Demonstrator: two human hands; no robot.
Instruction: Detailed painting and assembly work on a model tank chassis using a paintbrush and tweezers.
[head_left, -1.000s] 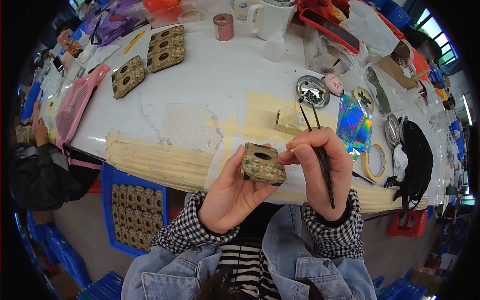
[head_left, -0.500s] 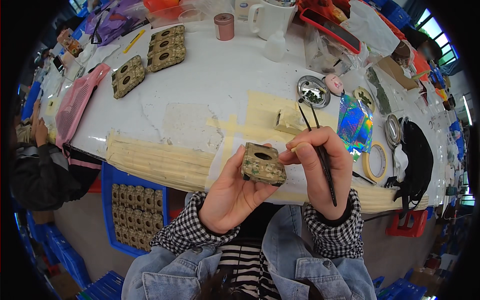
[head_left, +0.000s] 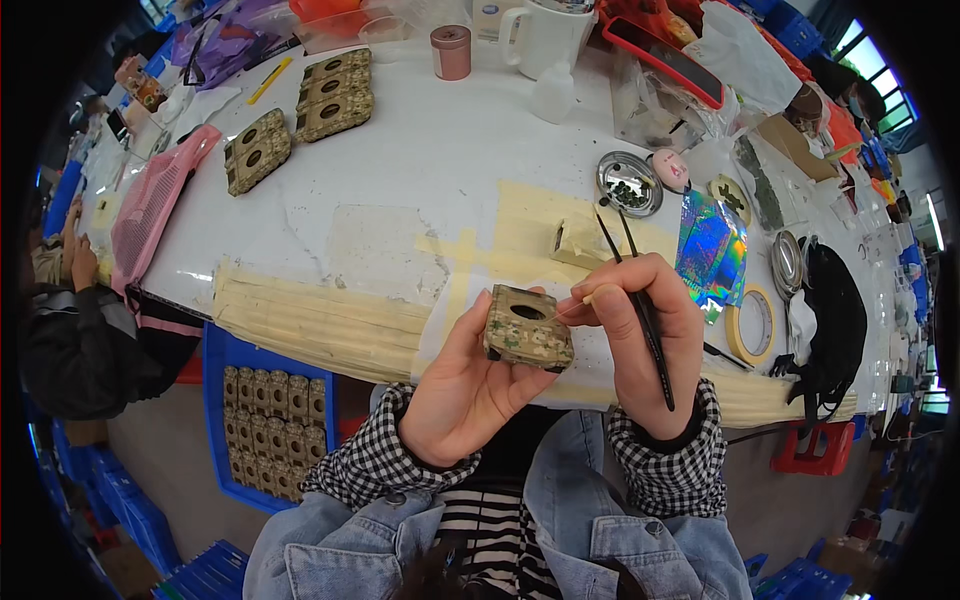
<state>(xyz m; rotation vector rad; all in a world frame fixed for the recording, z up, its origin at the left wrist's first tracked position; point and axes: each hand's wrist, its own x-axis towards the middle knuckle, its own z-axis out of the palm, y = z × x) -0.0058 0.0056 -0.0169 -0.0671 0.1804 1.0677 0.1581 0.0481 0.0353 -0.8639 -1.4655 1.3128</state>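
My left hand (head_left: 462, 388) grips a small camouflage-patterned block (head_left: 528, 342) with a dark oval hole in its top face, thumb on the left side and fingers beneath. Close to the block's right side, my right hand (head_left: 650, 330) pinches a thin pale stick (head_left: 572, 309) between thumb and forefinger; the stick points at the block. Black tweezers (head_left: 650, 350) are tucked in the same hand, their tips pointing away from me. Beyond them lies a tape-covered small block (head_left: 580, 241) on yellow masking tape.
Camouflage blocks stand at the back left (head_left: 335, 95), with several more in a blue tray (head_left: 214, 400) below the table edge. A metal dish (head_left: 628, 183) of small green pieces, iridescent sheets (head_left: 710, 250) and a tape roll (head_left: 751, 322) lie right. Another person's hand (head_left: 84, 265) shows far left.
My right fingertips have drawn back slightly from the block, and more of the thin stick shows between them. My left hand and the block have hardly moved.
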